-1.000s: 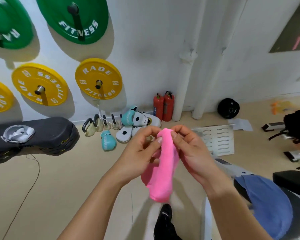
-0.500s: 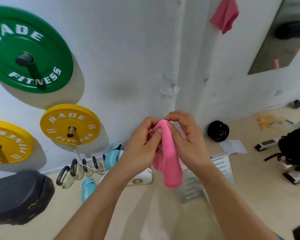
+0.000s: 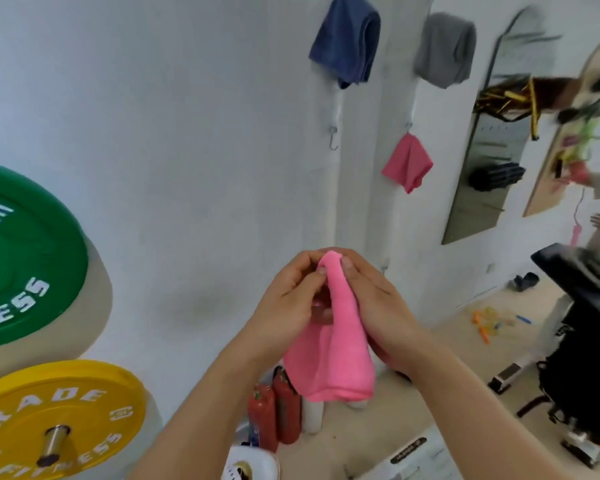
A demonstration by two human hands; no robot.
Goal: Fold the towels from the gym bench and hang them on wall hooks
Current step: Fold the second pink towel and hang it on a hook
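View has swung up vs 1 s ago: floor and bench dropped out, wall hooks now in sight. Means folding looks done and person is moving to hang.

Both hands raised in front of wall. Left hand [image 3: 284, 306] and right hand [image 3: 378, 306] pinch the top fold of the pink towel [image 3: 333, 358], fingers closed on it, thumbs on the near side; same grip as before, just carried higher. Towel hangs down between the wrists as a narrow folded strip, not touching the wall.

Hooks: empty hook [image 3: 333, 140] up and slightly left of the hands, well above them. Blue towel [image 3: 347, 43] hangs higher on the same line, grey towel [image 3: 445, 50] to its right, 2nd pink towel [image 3: 408, 162] on a hook below the grey.

Judgement: 3 hung already, this one likely goes on the empty hook. Needs a reach up + the pinched fold opened enough to catch the tip. Risk: fold slips loose on release.
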